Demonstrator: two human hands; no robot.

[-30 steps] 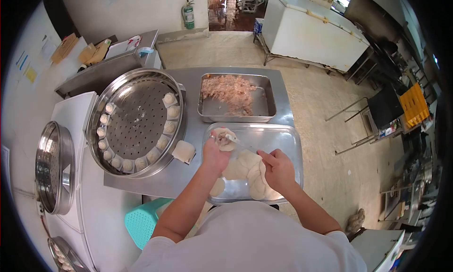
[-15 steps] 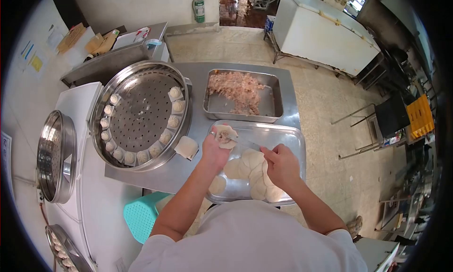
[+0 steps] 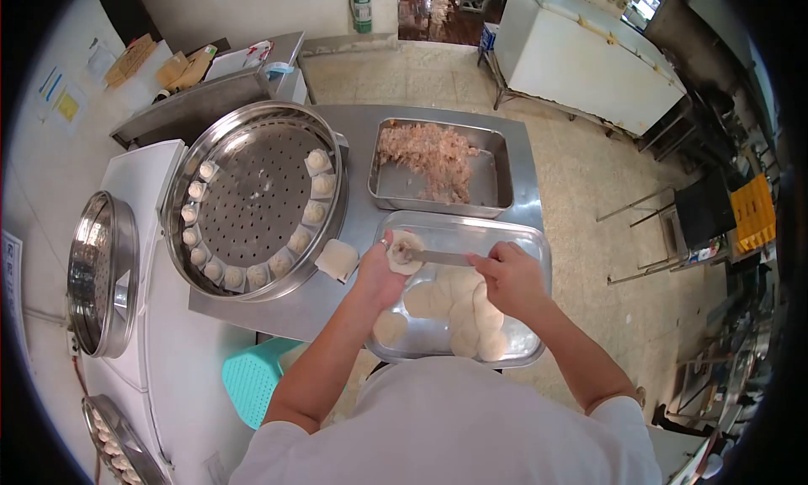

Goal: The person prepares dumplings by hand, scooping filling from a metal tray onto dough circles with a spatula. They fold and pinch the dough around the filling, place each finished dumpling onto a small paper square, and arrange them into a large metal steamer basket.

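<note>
Steel tray [image 3: 523, 235], left fingers [image 3: 385, 253] cupping wrapper [image 3: 406, 255], right fingers [image 3: 486, 263] pinching spatula [image 3: 442, 256], now lying flatter

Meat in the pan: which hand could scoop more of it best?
Probably right. The right hand holds the flat spreader, its tip on the wrapper; the left hand is busy cupping that wrapper.

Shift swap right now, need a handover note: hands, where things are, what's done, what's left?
Left hand cups a wrapper; right hand holds a spatula, tip on it.
Dough discs lie in the near tray; filling is in the far pan.
Done: about a dozen buns line the steamer rim.
Left: this wrapper unsealed, far arc of the rim bare, discs unused.
</note>
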